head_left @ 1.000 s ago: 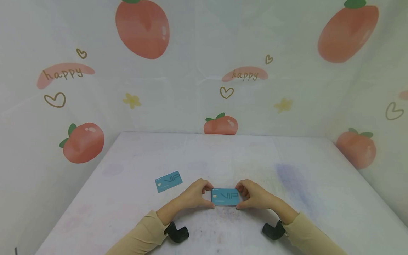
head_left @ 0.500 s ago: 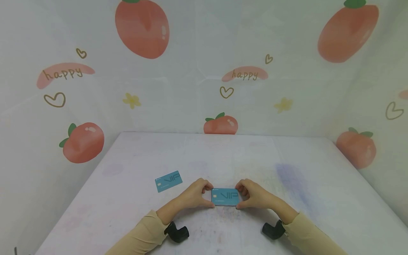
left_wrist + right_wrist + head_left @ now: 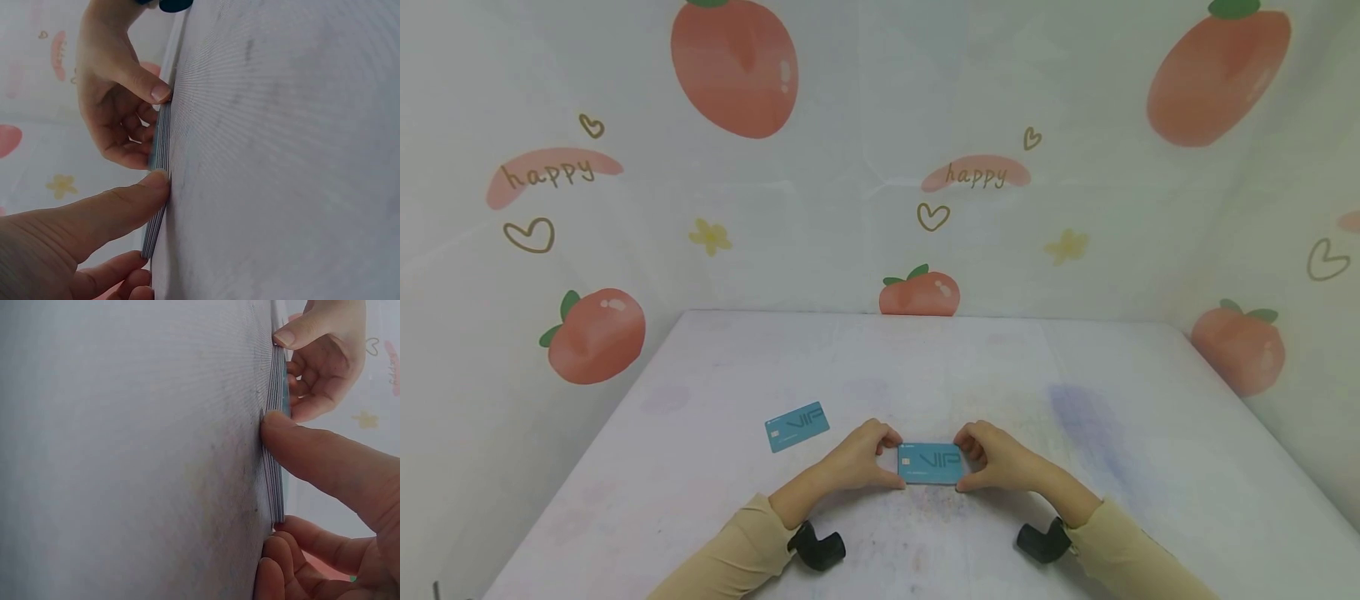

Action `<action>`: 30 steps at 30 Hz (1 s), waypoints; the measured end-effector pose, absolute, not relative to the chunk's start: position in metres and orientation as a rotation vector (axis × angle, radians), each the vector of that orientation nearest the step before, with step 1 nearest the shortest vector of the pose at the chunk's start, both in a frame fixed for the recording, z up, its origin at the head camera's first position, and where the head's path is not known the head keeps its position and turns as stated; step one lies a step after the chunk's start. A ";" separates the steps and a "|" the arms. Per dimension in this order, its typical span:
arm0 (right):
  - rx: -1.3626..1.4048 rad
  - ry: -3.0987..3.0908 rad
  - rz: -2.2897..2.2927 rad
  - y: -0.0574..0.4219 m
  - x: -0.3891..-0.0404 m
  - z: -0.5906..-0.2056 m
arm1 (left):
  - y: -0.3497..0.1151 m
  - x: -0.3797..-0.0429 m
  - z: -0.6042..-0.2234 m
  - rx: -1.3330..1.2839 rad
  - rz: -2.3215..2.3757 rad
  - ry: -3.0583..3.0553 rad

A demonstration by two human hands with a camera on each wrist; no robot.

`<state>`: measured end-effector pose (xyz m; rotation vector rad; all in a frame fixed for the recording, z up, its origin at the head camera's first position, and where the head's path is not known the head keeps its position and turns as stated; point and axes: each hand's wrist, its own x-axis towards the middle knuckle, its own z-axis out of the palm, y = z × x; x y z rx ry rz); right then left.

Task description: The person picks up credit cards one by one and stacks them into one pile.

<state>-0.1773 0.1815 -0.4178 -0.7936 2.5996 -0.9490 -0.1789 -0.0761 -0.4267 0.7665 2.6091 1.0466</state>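
A neat stack of blue VIP cards (image 3: 930, 463) lies flat near the middle of the table, its long side toward me. The layered edges of several cards (image 3: 161, 140) show in the left wrist view. My left hand (image 3: 861, 458) pinches the left end between thumb at the near edge and fingers at the far edge. On the opposite end my right hand (image 3: 1000, 458) pinches the same way; in the right wrist view its thumb (image 3: 281, 428) presses the stack's side. One single blue VIP card (image 3: 797, 427) lies slanted on the table, beyond my left hand.
The white table (image 3: 880, 367) carries faint coloured stains. Behind it hangs a white curtain (image 3: 850, 167) printed with fruit, hearts and the word happy. Black wrist cameras (image 3: 818, 547) sit below both sleeves.
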 end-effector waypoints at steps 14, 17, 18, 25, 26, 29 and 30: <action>-0.816 2.607 -0.943 0.182 -0.177 -0.418 | -0.076 -0.178 -0.426 0.776 1.029 2.620; -0.823 2.605 -0.947 0.182 -0.177 -0.418 | -0.076 -0.178 -0.427 0.771 1.026 2.621; -0.825 2.605 -0.948 0.182 -0.177 -0.418 | -0.076 -0.178 -0.427 0.766 1.023 2.621; -0.824 2.611 -0.943 0.182 -0.177 -0.418 | -0.075 -0.178 -0.425 0.767 1.031 2.619; -0.823 2.612 -0.943 0.182 -0.177 -0.418 | -0.075 -0.177 -0.425 0.764 1.031 2.620; -0.821 2.612 -0.942 0.182 -0.178 -0.418 | -0.075 -0.177 -0.424 0.769 1.033 2.619; -0.821 2.612 -0.942 0.182 -0.178 -0.419 | -0.075 -0.177 -0.424 0.769 1.032 2.619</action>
